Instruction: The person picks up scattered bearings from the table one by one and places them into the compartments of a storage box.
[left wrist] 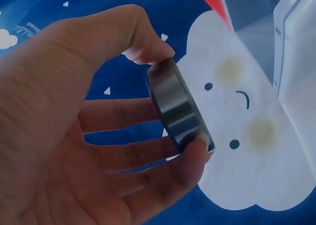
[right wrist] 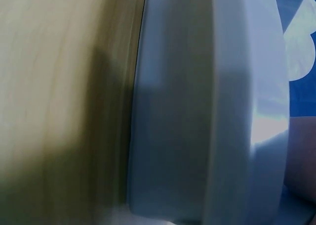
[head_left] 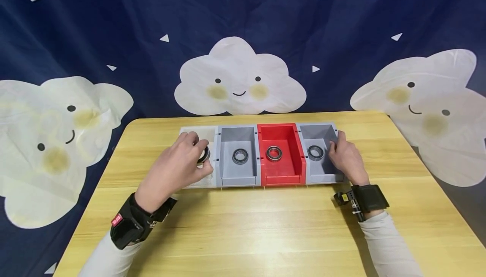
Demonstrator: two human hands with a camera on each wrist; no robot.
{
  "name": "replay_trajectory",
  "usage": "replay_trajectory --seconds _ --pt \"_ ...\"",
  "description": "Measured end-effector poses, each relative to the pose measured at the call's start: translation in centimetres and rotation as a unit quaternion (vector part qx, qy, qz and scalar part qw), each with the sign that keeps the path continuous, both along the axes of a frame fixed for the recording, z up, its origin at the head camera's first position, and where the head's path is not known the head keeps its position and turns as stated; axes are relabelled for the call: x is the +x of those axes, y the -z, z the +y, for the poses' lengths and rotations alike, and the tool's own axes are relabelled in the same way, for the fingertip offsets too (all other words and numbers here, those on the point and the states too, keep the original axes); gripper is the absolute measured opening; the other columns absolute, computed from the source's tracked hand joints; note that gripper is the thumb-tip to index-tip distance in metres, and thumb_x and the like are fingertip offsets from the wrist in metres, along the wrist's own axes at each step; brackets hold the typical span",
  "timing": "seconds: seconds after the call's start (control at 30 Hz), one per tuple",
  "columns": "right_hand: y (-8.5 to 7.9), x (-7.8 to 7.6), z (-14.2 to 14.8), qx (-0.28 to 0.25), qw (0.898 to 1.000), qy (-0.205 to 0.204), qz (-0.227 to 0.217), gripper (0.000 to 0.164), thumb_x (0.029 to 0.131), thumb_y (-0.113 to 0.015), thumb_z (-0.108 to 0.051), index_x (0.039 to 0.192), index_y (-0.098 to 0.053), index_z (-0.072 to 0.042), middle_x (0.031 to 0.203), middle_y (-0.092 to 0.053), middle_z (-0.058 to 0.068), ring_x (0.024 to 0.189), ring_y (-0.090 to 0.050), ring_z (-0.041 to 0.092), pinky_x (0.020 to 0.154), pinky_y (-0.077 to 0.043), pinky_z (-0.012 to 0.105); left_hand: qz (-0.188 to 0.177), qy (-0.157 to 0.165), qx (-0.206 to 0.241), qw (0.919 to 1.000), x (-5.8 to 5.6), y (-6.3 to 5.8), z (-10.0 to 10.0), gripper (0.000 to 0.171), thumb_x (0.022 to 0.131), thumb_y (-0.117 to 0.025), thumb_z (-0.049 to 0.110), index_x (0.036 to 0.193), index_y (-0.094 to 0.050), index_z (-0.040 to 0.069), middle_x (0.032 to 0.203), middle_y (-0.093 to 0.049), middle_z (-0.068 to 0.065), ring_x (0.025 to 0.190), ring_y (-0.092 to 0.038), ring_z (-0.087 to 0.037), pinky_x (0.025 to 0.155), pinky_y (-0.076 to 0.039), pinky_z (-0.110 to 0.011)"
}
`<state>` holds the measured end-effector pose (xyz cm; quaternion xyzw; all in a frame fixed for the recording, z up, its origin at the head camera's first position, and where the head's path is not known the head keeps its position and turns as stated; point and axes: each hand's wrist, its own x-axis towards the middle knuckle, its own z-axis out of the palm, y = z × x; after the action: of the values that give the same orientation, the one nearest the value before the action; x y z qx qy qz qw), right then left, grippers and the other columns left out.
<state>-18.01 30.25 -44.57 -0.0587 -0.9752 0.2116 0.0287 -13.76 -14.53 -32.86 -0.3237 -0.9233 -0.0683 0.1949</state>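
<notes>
My left hand (head_left: 175,164) is over the white bin (head_left: 206,132) at the left end of the row. Between its thumb and fingertips it pinches a ball bearing (left wrist: 174,104), whose shiny outer ring stands tilted in the left wrist view. My right hand (head_left: 346,158) grips the right side wall of the right-hand grey bin (head_left: 318,131), thumb on the inner side; its other fingers are partly hidden. One bearing (head_left: 315,153) lies flat in that bin. Another bearing (head_left: 274,153) is in the red bin (head_left: 282,180), and one more bearing (head_left: 240,156) in the left-hand grey bin (head_left: 238,181).
The bins stand side by side, touching, toward the back of the wooden table (head_left: 262,230). Behind the table hangs a dark blue curtain (head_left: 243,7) with white smiling clouds. In the right wrist view a grey bin wall (right wrist: 173,111) fills the middle.
</notes>
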Motion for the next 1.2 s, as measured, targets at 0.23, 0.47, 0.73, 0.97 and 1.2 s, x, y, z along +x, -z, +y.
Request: replay_trajectory --seconds 0.23,0.47,0.73,0.97,1.2 --pt "0.1 0.0 0.0 -0.002 1.0 0.003 -0.013 0.053 0.106 -0.039 -0.019 0.145 -0.029 0.014 0.105 -0.059 0.049 0.088 -0.063 0.059 0.067 -0.049 0.062 -0.012 -0.006 0.019 0.9997 -1.8 0.2 -0.2 0.012 0.076 -0.069 0.01 0.082 -0.062 0.002 0.077 -0.047 -0.008 0.073 -0.046 -0.024 0.054 -0.043 -0.03" --pt "0.3 0.1 0.0 -0.003 1.0 0.004 -0.017 0.054 0.106 -0.039 -0.02 0.147 -0.027 0.014 0.106 -0.058 0.049 0.089 -0.064 0.059 0.068 -0.05 0.061 -0.033 -0.008 0.03 0.999 -3.8 2.3 -0.5 0.009 0.074 -0.068 0.008 0.075 -0.061 0.003 0.074 -0.046 -0.007 0.068 -0.044 -0.023 0.054 -0.038 -0.028" --pt "0.4 0.2 -0.1 -0.002 1.0 0.01 -0.018 0.054 0.106 -0.039 -0.02 0.148 -0.027 0.013 0.108 -0.058 0.049 0.091 -0.063 0.06 0.069 -0.049 0.063 -0.086 -0.017 0.033 0.9956 -5.9 4.8 -1.0 0.01 0.074 -0.07 0.009 0.076 -0.062 0.003 0.074 -0.048 -0.009 0.066 -0.047 -0.024 0.056 -0.041 -0.03" --pt "0.3 0.2 -0.1 0.001 1.0 0.01 -0.002 0.052 0.105 -0.041 -0.019 0.145 -0.03 0.013 0.103 -0.059 0.048 0.087 -0.063 0.06 0.067 -0.048 0.062 -0.207 -0.051 0.014 0.977 -7.5 6.7 -1.3 0.012 0.078 -0.07 0.012 0.076 -0.06 0.006 0.079 -0.05 -0.009 0.07 -0.047 -0.021 0.058 -0.04 -0.03" --pt "-0.1 0.2 -0.2 0.0 1.0 0.008 0.003 0.052 0.105 -0.041 -0.018 0.145 -0.03 0.014 0.102 -0.06 0.046 0.085 -0.065 0.056 0.066 -0.048 0.06 -0.26 -0.062 -0.014 0.9635 -8.3 8.1 -1.4 0.018 0.082 -0.075 0.016 0.086 -0.065 0.002 0.086 -0.053 -0.012 0.074 -0.05 -0.021 0.06 -0.043 -0.031"
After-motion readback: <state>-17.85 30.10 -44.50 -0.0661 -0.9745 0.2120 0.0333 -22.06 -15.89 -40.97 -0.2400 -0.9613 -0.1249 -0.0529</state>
